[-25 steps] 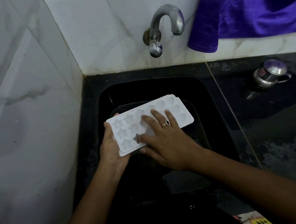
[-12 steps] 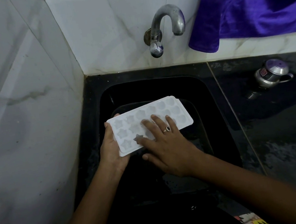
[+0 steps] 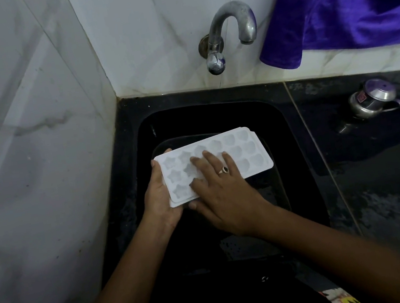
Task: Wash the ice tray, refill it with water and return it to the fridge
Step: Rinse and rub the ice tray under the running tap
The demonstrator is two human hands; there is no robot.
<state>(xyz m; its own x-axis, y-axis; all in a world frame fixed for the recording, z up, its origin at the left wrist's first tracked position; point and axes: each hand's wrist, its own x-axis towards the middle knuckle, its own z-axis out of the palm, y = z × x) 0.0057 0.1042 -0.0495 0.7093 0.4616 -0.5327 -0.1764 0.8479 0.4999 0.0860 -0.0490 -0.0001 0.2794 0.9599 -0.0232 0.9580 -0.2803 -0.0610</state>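
Observation:
A white ice tray (image 3: 242,148) with star and shell shaped cells is held over the black sink (image 3: 293,137), its open side up. My left hand (image 3: 157,196) grips the tray's near left end from below, thumb on the edge. My right hand (image 3: 220,184), with a ring on one finger, lies flat on the tray's cells, fingers straight and spread across the left-middle part. The metal tap (image 3: 228,33) on the tiled wall above shows no running water.
A dark basin or pan (image 3: 277,191) sits inside the sink under the tray. A purple cloth (image 3: 342,2) hangs at the upper right. A small steel lidded vessel (image 3: 370,100) stands on the wet black counter at right. White tiled walls close in the left side.
My right hand has slid a little to the left and up over the tray's cells. The tray and my left hand have stayed nearly in place.

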